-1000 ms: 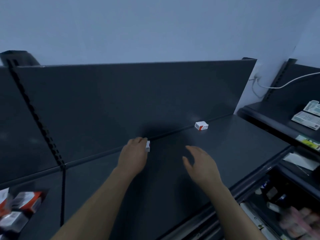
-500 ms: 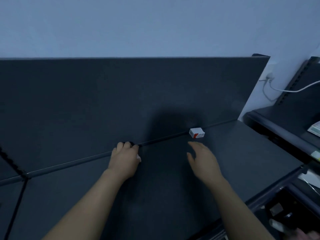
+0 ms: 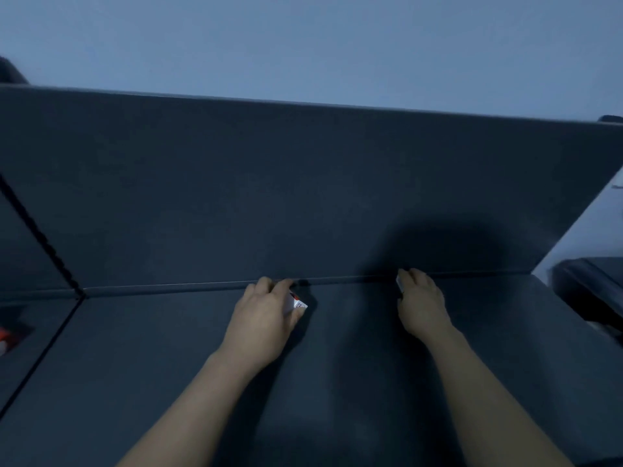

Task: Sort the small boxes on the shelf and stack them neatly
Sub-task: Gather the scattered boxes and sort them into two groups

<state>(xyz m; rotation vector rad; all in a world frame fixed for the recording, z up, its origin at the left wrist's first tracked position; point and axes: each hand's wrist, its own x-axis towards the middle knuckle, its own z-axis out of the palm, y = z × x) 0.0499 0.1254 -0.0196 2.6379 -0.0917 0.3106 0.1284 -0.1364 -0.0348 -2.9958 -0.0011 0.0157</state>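
My left hand [image 3: 266, 315] grips a small white box with a red mark [image 3: 297, 303] near the back of the dark shelf [image 3: 337, 382]; only the box's right corner shows past my fingers. My right hand [image 3: 419, 299] covers a second small white box [image 3: 400, 283] at the shelf's back edge, with just a thin white side visible at my fingertips. Its fingers curl over that box.
A tall dark back panel [image 3: 303, 197] rises behind the shelf. A slotted upright [image 3: 37, 230] divides off a left bay holding red and white boxes [image 3: 5, 338]. Another dark shelf unit [image 3: 593, 288] stands at the right.
My right hand has moved forward onto the second box, which stood free before. My left hand still holds its box. The view has swung to the left.
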